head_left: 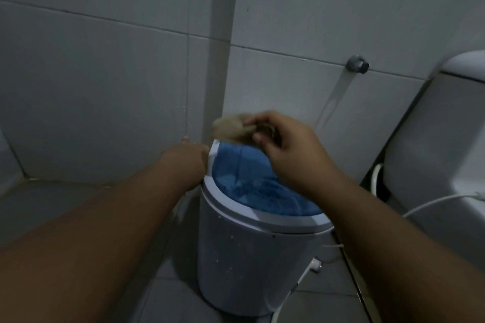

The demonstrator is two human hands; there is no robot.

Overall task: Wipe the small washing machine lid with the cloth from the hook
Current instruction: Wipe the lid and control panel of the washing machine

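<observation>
two bare forearms enter from the bottom edge, nearest the camera, reaching forward over a small washing machine [244, 265]. the left forearm runs diagonally up from the lower left corner. the left hand [189, 162] sits at the left rim of the machine, beside the edge of the lid; its fingers are turned away and mostly hidden, so whether it grips the rim or only rests against it cannot be told. the right hand [286, 149] is raised above the rear part of the lid, fingers curled and pinched on a bunched, pale beige cloth [231, 128]. the cloth is blurred and projects to the left of the fingertips, above the back edge of the lid; contact between cloth and lid cannot be confirmed.

the lid [252, 181] is translucent blue, set in a white ring on top of the white cylindrical body, and appears closed. light specks mark the front of the body. the machine stands on a grey tiled floor [52, 199] close to the corner of a white tiled wall [105, 73]. a toilet [433, 139] stands to the right, near the machine. a metal wall fitting [357, 63] is mounted on the wall above and between them. a white cable [433, 203] runs in front of the toilet toward the machine.
</observation>
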